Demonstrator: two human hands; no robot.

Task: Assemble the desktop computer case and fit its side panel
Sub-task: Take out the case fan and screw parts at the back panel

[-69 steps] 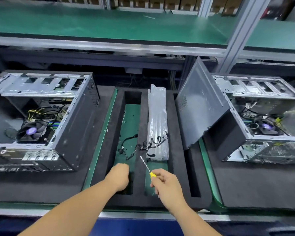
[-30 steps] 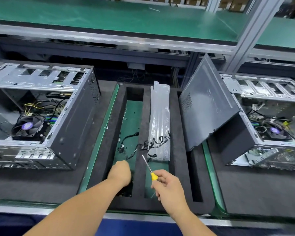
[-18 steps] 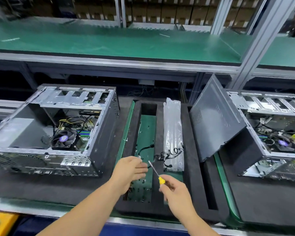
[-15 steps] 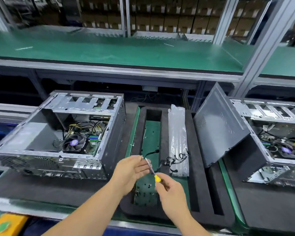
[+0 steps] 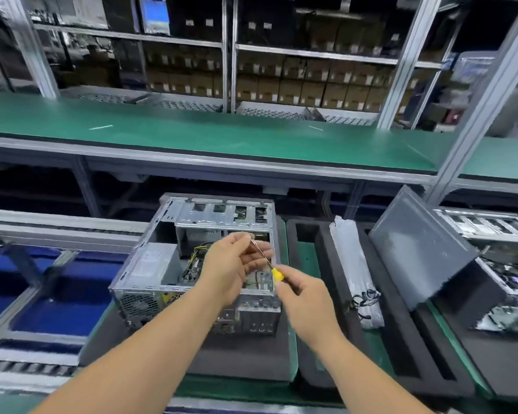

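Note:
An open metal computer case (image 5: 174, 264) lies on a dark foam pad, its side uncovered, with cables and a board inside. Both my hands are raised in front of it. My right hand (image 5: 305, 297) grips the yellow-handled screwdriver (image 5: 277, 274). My left hand (image 5: 235, 265) pinches the tip end of the screwdriver's shaft; I cannot tell if it holds a screw there. A grey side panel (image 5: 413, 258) leans tilted against a second open case (image 5: 497, 264) at the right.
Between the two cases sits a black foam tray (image 5: 401, 339) with slots, holding a long clear plastic bag (image 5: 353, 264) and black cables. A green shelf (image 5: 210, 138) runs across behind. Blue bins (image 5: 51, 300) lie to the left. Racks of boxes fill the background.
My view swung left and up. My left hand left the foam tray's slot and rose to the screwdriver tip. Both hands now hover in front of the left case.

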